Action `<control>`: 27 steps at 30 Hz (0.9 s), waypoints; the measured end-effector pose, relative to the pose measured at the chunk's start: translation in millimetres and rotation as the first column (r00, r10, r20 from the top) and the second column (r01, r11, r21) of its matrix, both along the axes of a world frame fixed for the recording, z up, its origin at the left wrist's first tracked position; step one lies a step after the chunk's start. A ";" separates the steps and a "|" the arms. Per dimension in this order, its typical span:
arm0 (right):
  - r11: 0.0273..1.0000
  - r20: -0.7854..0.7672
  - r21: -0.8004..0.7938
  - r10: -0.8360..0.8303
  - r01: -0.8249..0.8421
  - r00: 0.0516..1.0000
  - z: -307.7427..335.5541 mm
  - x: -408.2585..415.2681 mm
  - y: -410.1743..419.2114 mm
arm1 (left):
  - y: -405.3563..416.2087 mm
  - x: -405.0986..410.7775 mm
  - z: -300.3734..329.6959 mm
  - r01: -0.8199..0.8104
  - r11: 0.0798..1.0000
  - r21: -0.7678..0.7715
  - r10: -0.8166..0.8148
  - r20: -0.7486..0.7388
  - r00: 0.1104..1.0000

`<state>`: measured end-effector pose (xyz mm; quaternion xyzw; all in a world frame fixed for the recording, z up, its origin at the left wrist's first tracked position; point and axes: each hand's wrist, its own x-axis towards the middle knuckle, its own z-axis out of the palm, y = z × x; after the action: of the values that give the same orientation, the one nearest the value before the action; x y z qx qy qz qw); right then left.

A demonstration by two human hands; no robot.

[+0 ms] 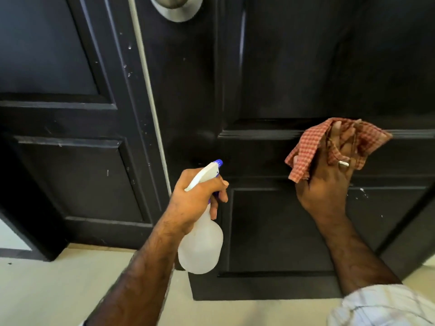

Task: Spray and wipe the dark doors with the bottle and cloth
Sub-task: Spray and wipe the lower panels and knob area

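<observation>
Wiping tip: right hand (329, 184) clutching cloth (315, 147) should follow door (306, 78) ledges; left hand (195, 198) grips bottle (202, 250).

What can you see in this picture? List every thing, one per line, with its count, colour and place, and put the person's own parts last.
doors: two, black, panelled, filling the view; white specks on both
knob: one, silver, top centre, cut off by the frame edge
strip: one, pale, running down between the doors
floor: one, cream, along the bottom
bottle: one, translucent white with a blue nozzle, lower centre, nozzle towards the right door
cloth: one, red and white check, against the right door's middle rail
ring: one, silver, on a right finger
sleeve: one, pale striped, bottom right
left hand: one, grips the bottle's neck
right hand: one, holds the cloth to the door
</observation>
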<state>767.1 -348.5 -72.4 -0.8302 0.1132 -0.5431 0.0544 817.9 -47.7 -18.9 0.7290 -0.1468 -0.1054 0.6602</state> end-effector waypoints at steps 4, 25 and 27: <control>0.994 0.091 0.106 -0.002 -0.007 0.996 0.5 24.7 34.9 | -17.8 -12.1 8.9 0.048 0.998 -0.034 -0.046 0.062 0.997; 0.999 0.109 -0.031 0.022 -0.019 0.994 -5.4 -32.0 -123.4 | -108.6 -35.7 36.2 0.233 0.972 -0.042 -0.219 0.213 0.952; 0.925 0.246 0.374 -0.170 0.069 0.954 -4.0 -48.4 -179.6 | -134.2 -44.0 33.2 0.252 0.967 -0.040 -0.240 0.198 0.950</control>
<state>718.6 -528.1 -76.4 -0.7143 0.2531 -0.6250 0.1875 773.8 -181.9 14.3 0.6901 -0.3027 -0.1116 0.6479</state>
